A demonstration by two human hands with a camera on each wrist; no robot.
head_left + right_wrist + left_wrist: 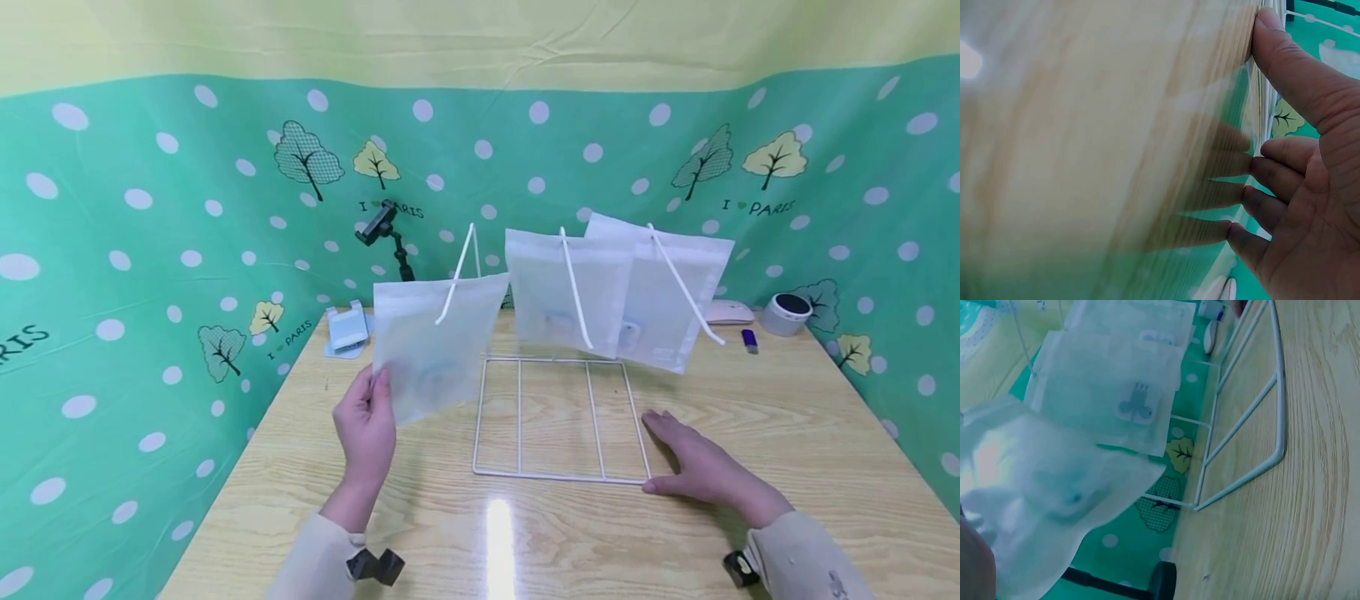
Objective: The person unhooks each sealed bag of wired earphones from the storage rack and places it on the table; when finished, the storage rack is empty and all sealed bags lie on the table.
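My left hand [367,429] pinches the left edge of a frosted white pouch [435,342], thumb in front. That pouch hangs at a slant on the left prong of a white wire rack, and a bluish shape shows faintly inside. A middle pouch [536,275] and a right pouch [675,304] hang from the other prongs, overlapping, each with a small pale item inside. The rack's base [555,477] lies flat on the wooden table. My right hand [697,462] rests by its right front corner, thumb at the wire, fingertips on the tabletop.
At the back left stand a light blue phone stand [347,329] and a black jointed stand [386,225]. A white mouse [729,312], a blue USB stick [750,340] and a round white speaker [786,317] sit at the back right. A green patterned curtain [187,167] surrounds the table.
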